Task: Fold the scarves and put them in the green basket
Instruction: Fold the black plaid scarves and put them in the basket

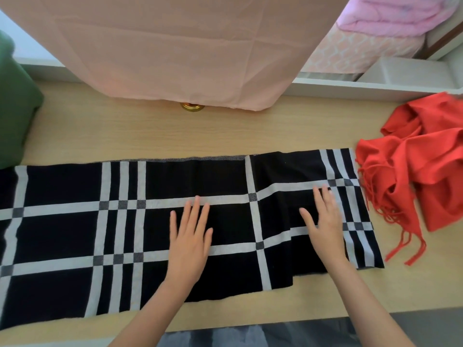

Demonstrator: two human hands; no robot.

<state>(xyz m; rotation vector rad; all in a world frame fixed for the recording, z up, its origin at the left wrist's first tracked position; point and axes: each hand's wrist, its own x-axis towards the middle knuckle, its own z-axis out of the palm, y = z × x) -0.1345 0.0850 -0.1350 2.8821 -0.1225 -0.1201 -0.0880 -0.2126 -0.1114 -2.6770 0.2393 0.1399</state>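
Observation:
A black scarf with grey-white check stripes (75,236) lies spread lengthwise across the wooden table, its left end running out of view. My left hand (190,234) presses flat on its middle with straight fingers. My right hand (325,221) rests flat on the right part, where the cloth lies doubled in a fold. A red fringed scarf (421,171) sits crumpled at the table's right end, touching the black scarf's edge. The green basket (15,108) stands at the far left, partly out of frame.
A pink cloth (175,46) hangs over the table's back edge, with a small gold object (191,106) showing under its hem. A white ledge (363,86) runs behind the table (225,136). Pink bedding (390,18) lies at the upper right.

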